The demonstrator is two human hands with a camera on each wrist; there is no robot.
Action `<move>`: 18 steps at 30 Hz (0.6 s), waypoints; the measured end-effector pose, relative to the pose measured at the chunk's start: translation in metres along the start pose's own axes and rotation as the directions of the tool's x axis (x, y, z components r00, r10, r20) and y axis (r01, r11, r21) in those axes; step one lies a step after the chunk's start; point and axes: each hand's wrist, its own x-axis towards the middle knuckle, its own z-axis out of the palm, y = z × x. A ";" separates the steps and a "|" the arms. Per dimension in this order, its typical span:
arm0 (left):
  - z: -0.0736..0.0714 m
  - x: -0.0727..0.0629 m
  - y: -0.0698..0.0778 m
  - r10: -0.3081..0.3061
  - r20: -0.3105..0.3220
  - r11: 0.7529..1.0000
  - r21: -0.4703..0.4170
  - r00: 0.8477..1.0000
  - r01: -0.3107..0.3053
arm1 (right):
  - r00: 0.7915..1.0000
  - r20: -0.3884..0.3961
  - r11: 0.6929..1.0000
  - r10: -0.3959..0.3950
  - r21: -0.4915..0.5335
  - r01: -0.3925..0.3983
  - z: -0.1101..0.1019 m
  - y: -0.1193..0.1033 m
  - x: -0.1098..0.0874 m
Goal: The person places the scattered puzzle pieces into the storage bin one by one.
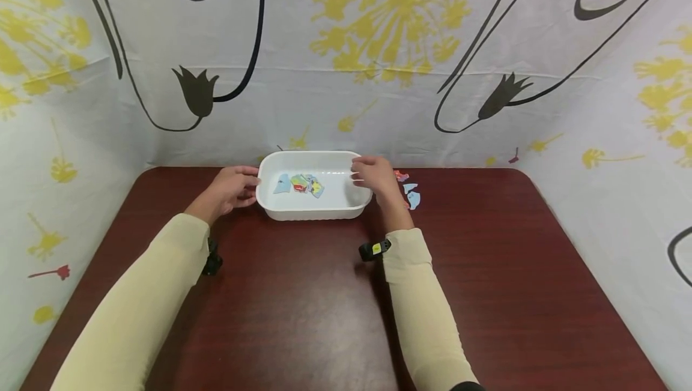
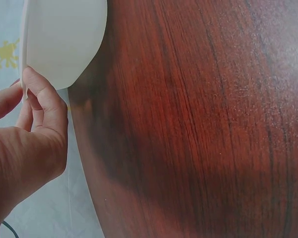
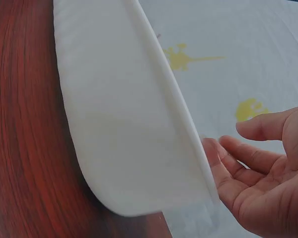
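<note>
A white plastic tub [image 1: 313,215] stands at the far side of the table. Inside it lie several flat, irregular, colourful pieces: a light blue one [image 1: 283,184] at left and a multicoloured cluster [image 1: 307,184] near the middle. At the tub's left end, my left hand [image 1: 233,188] pinches the rim between thumb and fingers, as the left wrist view shows. My right hand [image 1: 375,176] reaches over the right end, fingers loosely bent by the rim and thumb held apart. Nothing shows in its grasp in the right wrist view.
Right of the right hand, more flat pieces lie on the dark red wooden table [image 1: 503,271], among them a light blue piece [image 1: 413,200] and a red-orange piece [image 1: 400,176]. A white cloth with printed flowers [image 1: 303,36] hangs behind the table and along both sides.
</note>
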 end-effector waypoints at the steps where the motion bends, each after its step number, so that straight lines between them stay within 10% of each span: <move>1: 0.000 -0.001 0.000 0.000 0.001 1.000 0.002 1.000 0.000 | 1.000 -0.004 1.000 0.002 0.008 -0.002 -0.003 0.001 -0.001; 18: 0.001 -0.003 0.002 0.000 -0.005 1.000 0.004 1.000 0.000 | 0.995 -0.099 0.999 0.000 0.044 0.005 -0.058 0.014 -0.012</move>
